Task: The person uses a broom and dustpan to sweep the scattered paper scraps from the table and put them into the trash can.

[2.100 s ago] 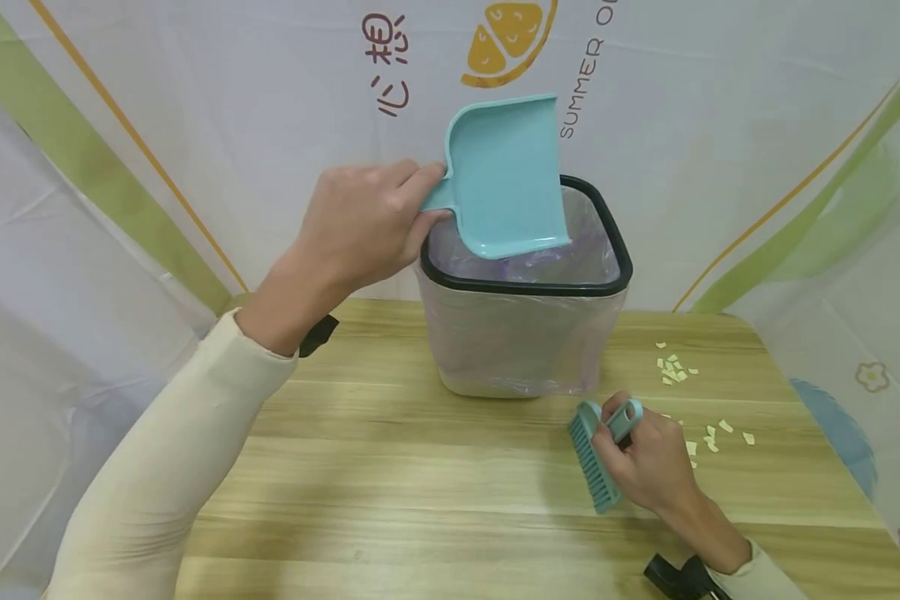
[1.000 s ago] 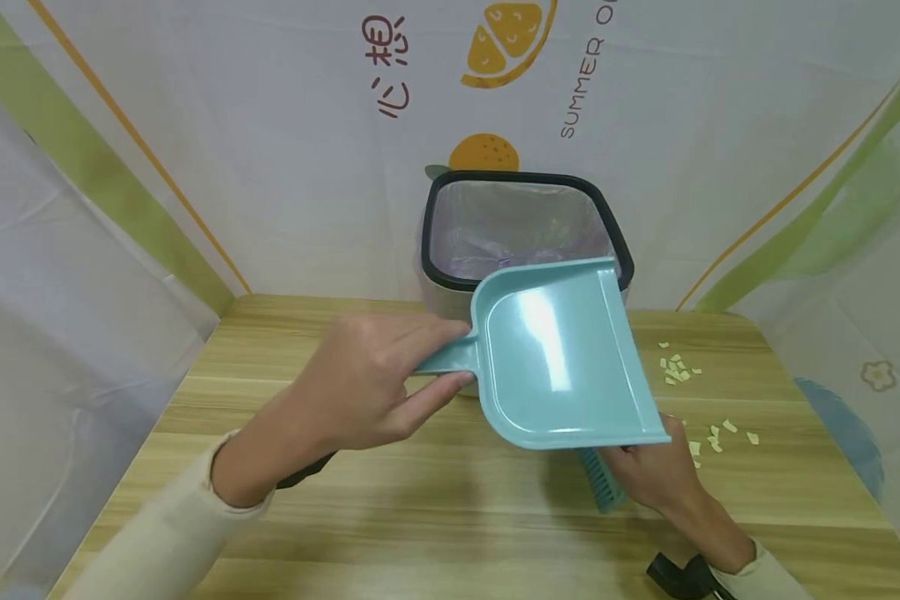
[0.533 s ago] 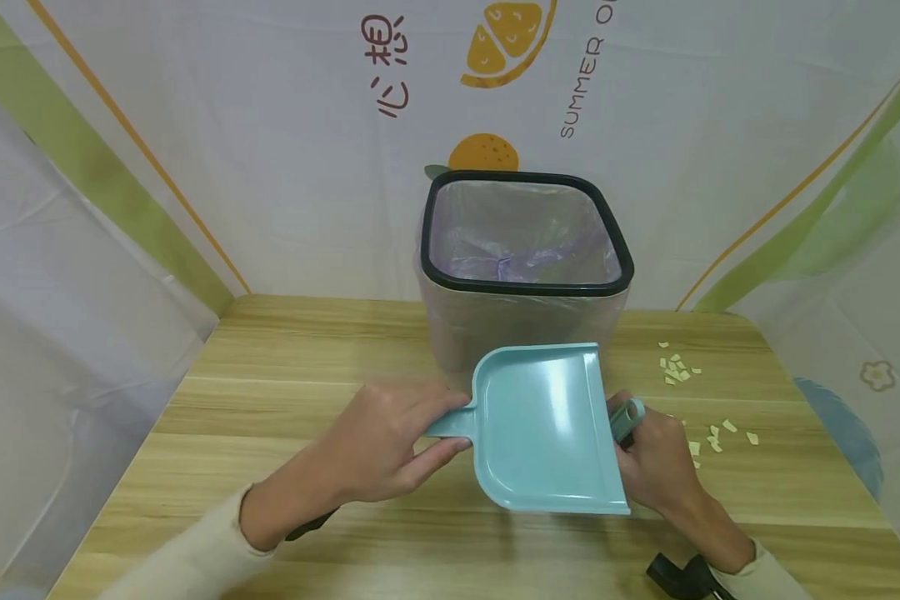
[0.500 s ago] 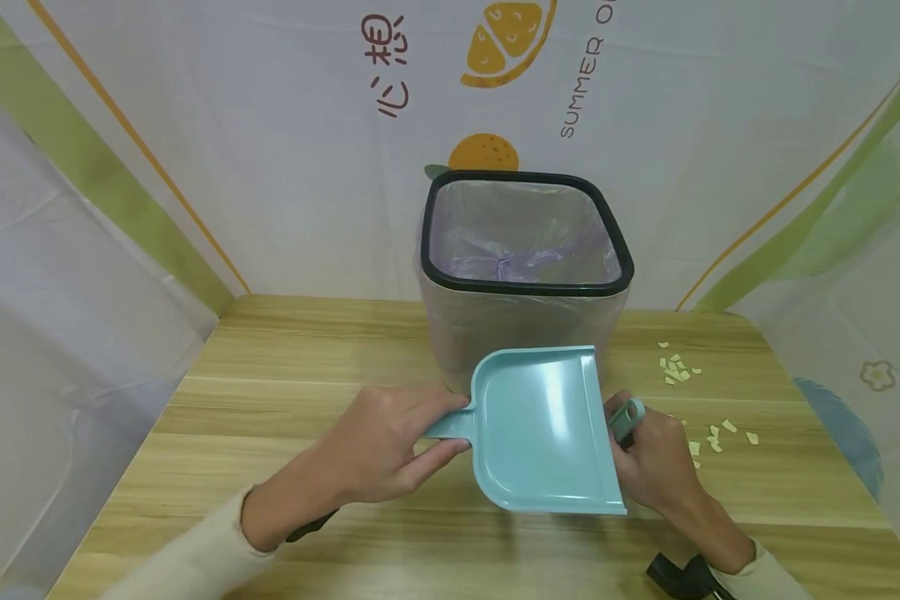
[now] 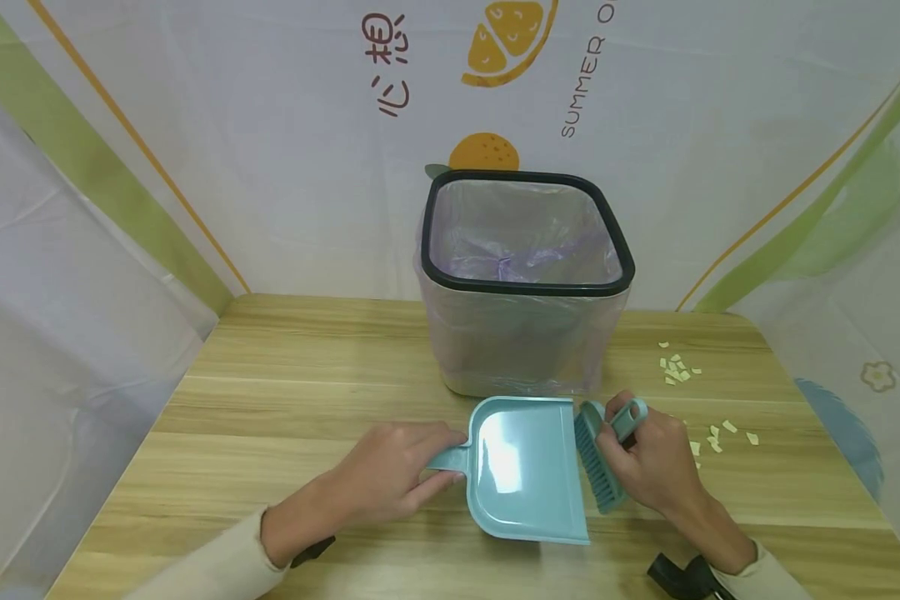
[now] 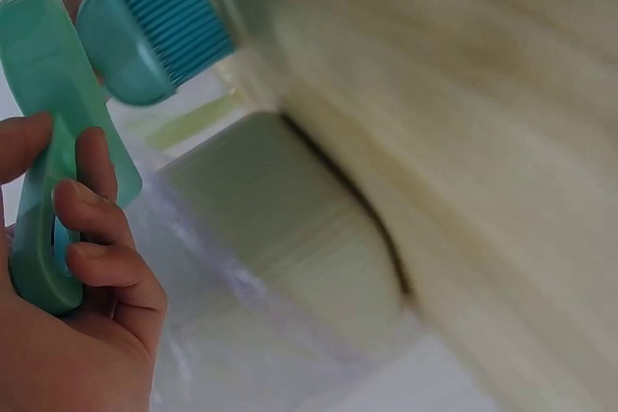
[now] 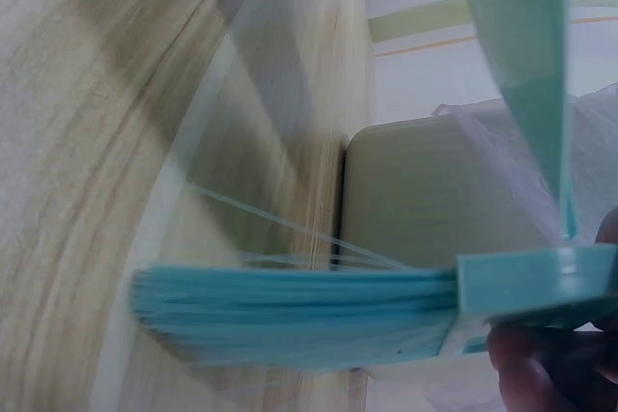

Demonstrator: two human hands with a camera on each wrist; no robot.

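A light-blue dustpan (image 5: 525,475) hangs low over the table, its handle pinched between the thumb and fingers of my left hand (image 5: 390,475). Its inner face is bare and its straight lip points right. My right hand (image 5: 656,458) grips the matching brush (image 5: 598,458), whose bristles (image 7: 299,315) point down at the tabletop. Brush and lip sit close together, with a narrow gap in the head view. Over the table in the left wrist view, the dustpan (image 6: 53,65) appears tilted beside the brush (image 6: 126,45).
Behind the dustpan stands a bin (image 5: 521,333) with a black rim and a thin plastic liner. Small pale paper scraps (image 5: 675,371) lie to its right, and more scraps (image 5: 714,439) lie beside my right hand. Printed cloth (image 5: 307,167) hangs behind the wooden table (image 5: 307,350).
My left hand has brought the dustpan from over the bin down toward the table and in front of the bin, lip near the brush. My right hand stays nearly still with the brush.
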